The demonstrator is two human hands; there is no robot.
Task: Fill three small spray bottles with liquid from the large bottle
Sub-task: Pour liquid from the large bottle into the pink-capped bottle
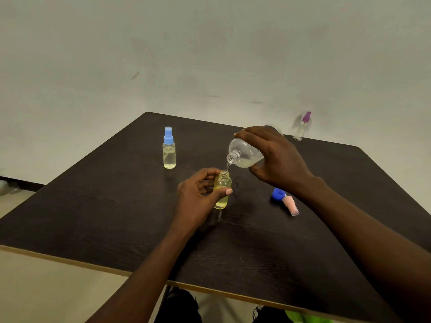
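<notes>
Pour | right hand (277, 159) grips tilted large bottle (245, 155) | left hand (196, 197) clasps open spray bottle (223, 182) beneath it | seemingly near-full: ease tilt, keep stream (227, 167) centred

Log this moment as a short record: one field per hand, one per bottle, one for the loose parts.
left hand: grips the open small bottle, upright
right hand: tilts the large bottle, mouth down over it
pour: thin stream entering the small bottle's neck
blue-capped spray bottle: upright, capped, partly full, far left
purple-capped spray bottle: upright at the far right edge, looks empty
loose parts: blue cap and pink spray top lying on the table near the right wrist
</notes>
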